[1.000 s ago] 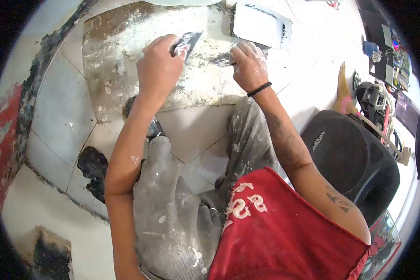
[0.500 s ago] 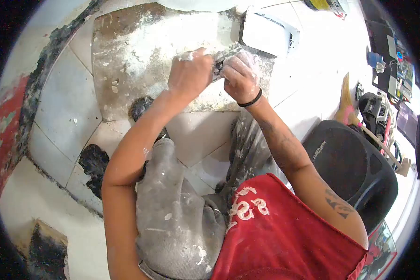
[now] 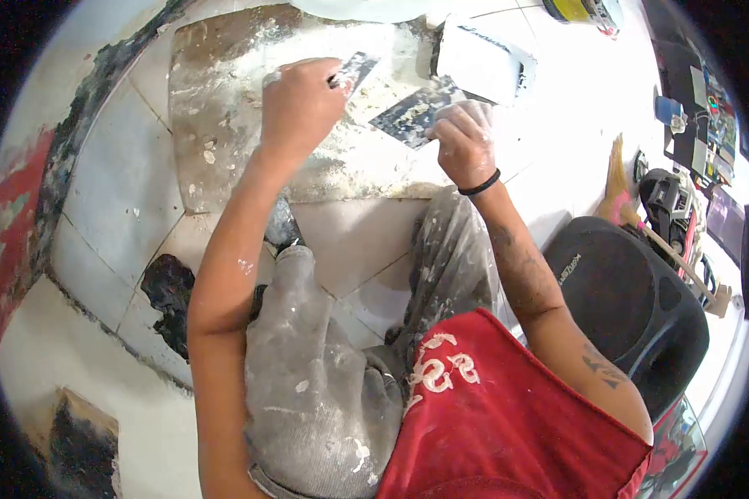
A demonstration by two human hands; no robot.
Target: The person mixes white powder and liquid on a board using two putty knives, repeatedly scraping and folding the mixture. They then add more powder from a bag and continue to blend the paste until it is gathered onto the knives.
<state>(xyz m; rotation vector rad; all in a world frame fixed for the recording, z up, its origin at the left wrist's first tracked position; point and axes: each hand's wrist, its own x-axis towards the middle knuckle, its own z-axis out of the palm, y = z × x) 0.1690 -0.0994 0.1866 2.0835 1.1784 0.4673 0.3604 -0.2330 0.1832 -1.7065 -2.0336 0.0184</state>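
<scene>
My left hand [image 3: 302, 104] is closed on a small flat putty scraper [image 3: 357, 75], whose dark blade, smeared with white, points up and right. In my right hand [image 3: 468, 140], dusted white and wearing a black wristband, is a wider dark putty blade [image 3: 412, 111]. Its flat face is blotched with white paste and reaches left from my curled fingers. The two tools are apart. Both are over a worn board [image 3: 218, 166] caked with white and cream paste, which lies on the floor.
A white open container [image 3: 481, 62] sits at the board's far right corner. A black loudspeaker [image 3: 612, 291] stands by my right arm, with a broom [image 3: 616, 179] beyond it. Crumpled black plastic [image 3: 168, 295] lies on the floor tiles to the left.
My hands were close together with the tools nearly touching. Now they have separated: the left moved left and up, the right slid right and slightly down, showing both blades.
</scene>
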